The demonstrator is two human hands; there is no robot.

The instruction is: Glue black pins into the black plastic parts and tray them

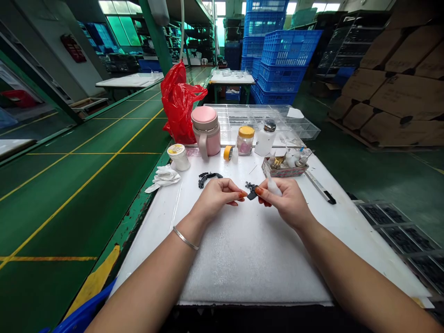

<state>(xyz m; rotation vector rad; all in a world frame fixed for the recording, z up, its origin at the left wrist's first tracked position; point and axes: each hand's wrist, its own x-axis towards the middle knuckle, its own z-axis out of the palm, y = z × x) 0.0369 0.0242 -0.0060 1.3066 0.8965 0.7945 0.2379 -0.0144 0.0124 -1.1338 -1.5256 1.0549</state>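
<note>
Over the middle of the white table, my right hand (282, 199) pinches a small black part (252, 194) between thumb and finger. A small white squeeze bottle (274, 186) also sits in that hand, its nozzle pointing up. My left hand (222, 196) is closed in a pinch just left of the black part; whatever its fingertips hold is too small to make out. Small black pieces (248, 185) lie on the table just beyond the fingertips. A curved row of black parts (207, 177) rests beyond my left hand.
White gloves (163, 178) and a white tub (179, 157) stand at left. Behind are a pink mug (206, 132), yellow tape (228, 153), a yellow-lidded jar (245, 140) and a pump bottle (265, 139). A box of small bottles (285, 168) and a knife (319, 187) lie right.
</note>
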